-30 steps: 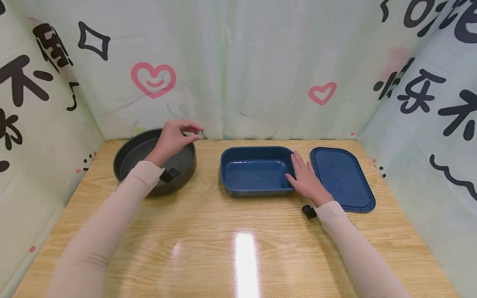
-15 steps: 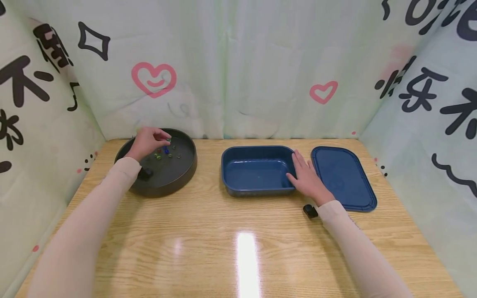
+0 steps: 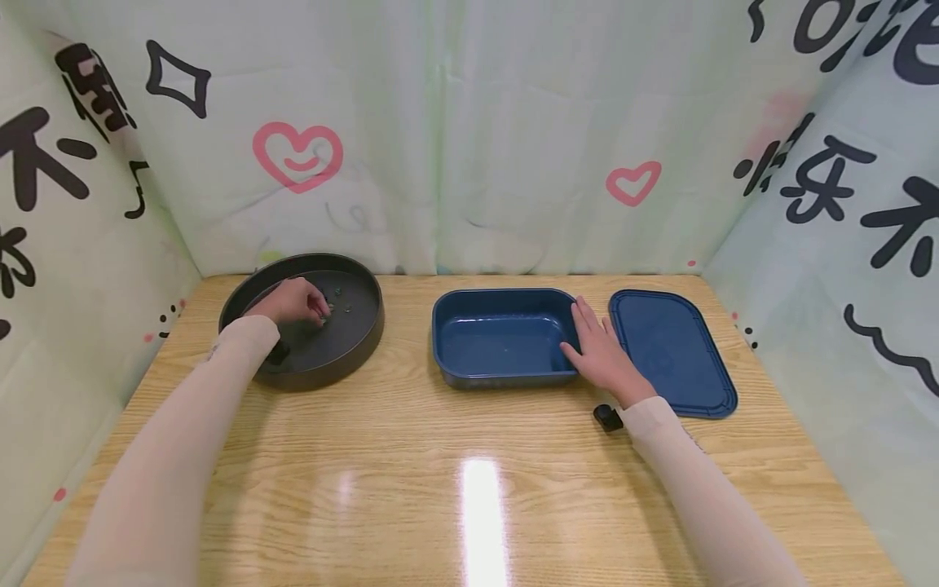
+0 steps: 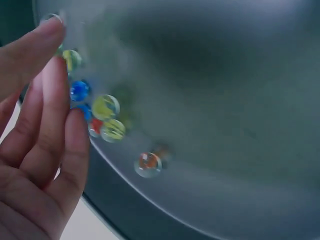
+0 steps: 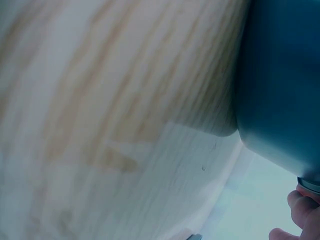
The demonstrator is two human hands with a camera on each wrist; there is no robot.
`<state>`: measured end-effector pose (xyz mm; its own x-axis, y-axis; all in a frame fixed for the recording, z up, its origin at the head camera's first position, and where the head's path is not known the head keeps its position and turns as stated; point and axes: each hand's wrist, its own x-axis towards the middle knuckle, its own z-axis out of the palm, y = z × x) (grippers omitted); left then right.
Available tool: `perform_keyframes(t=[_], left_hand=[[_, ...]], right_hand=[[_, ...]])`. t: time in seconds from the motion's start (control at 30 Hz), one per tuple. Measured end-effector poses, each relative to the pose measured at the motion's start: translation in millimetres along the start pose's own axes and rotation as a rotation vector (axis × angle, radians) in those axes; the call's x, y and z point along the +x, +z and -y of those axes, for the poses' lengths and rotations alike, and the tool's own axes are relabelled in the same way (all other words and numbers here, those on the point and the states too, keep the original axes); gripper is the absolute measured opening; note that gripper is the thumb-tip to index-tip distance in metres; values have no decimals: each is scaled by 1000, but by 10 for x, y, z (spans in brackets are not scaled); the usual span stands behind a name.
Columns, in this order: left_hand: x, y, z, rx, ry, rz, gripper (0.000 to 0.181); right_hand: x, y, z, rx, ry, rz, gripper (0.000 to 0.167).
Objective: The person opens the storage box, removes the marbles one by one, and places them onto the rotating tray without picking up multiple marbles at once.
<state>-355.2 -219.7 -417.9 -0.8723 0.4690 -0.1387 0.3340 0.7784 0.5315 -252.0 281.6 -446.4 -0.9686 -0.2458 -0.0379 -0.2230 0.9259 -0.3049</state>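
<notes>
In the head view my left hand [image 3: 295, 300] reaches down into a round dark pan [image 3: 359, 338] at the left. Thumb and finger come together at a small glass marble [image 3: 323, 321], seemingly pinching it; the fingers partly hide it. Several other marbles lie in the pan; the left wrist view shows a blue marble [image 4: 79, 90], a yellow-green marble [image 4: 106, 107] and an orange-and-clear marble [image 4: 148, 164] near the fingers. My right hand [image 3: 605, 355] rests with straight fingers against the right rim of a blue rectangular box [image 3: 506, 381].
A blue lid [image 3: 671, 350] lies flat right of the box. Everything stands on a wooden table [image 3: 367, 473], with printed curtains [image 3: 440, 163] behind and at both sides. Black wrist cameras sit on both wrists.
My left hand has carried a greenish marble from beyond the pan's right rim leftward over the pan, then lowered into it. My right hand stays at the box's rim.
</notes>
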Motion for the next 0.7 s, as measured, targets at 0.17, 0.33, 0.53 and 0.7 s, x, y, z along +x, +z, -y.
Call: perform_keyframes(t=[0.17,0.33,0.53,0.7], left_hand=[[-35,34,-24,102,-50,61,8],[-47,59,11,117,-69,67,11],[-15,87,71,112,-77,61,13],[-27,58,61,111,-66,61,13]], right_hand=[[-3,-6,1,0,2,-4,73],[-11,0,1,4,2,-4,73],[-11,5,7,2,7,-1,73],[-11,-4,14,10,2,0,73]])
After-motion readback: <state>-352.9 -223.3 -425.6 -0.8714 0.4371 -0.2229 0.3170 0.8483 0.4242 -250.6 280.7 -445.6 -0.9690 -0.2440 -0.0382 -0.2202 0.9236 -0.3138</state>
